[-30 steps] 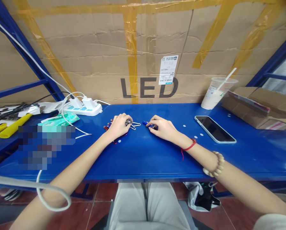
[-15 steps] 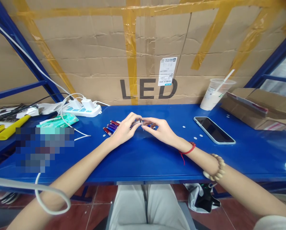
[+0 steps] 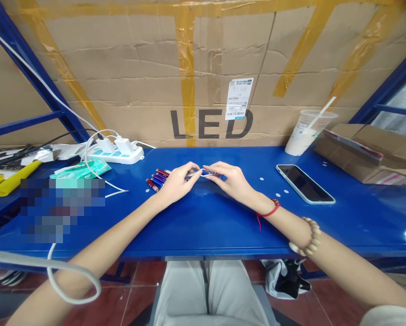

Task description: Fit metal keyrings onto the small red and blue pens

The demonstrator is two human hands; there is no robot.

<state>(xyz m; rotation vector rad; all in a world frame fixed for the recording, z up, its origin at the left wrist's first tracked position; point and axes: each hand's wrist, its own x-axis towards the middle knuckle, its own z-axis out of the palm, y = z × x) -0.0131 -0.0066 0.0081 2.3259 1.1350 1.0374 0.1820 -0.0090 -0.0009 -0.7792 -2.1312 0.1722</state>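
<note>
My left hand (image 3: 177,183) and my right hand (image 3: 232,181) meet fingertip to fingertip over the middle of the blue table (image 3: 203,226). Between them is a small metallic ring or loop (image 3: 208,173), pinched on both sides. A silvery piece shows inside my left fingers; what it belongs to is mostly hidden. Several slim red and blue metallic pens or tubes (image 3: 158,179) lie on the table beside my left hand, partly covered by it.
A white power strip (image 3: 128,156) with plugs and cables, a green packet (image 3: 82,170) and yellow tubes (image 3: 16,179) are at the left. On the right are a phone (image 3: 305,183), a drink cup (image 3: 300,136), an open cardboard box (image 3: 369,154) and small white discs.
The fingertips have drawn slightly apart, and the loop between them now shows more openly. The view has shifted a little.
</note>
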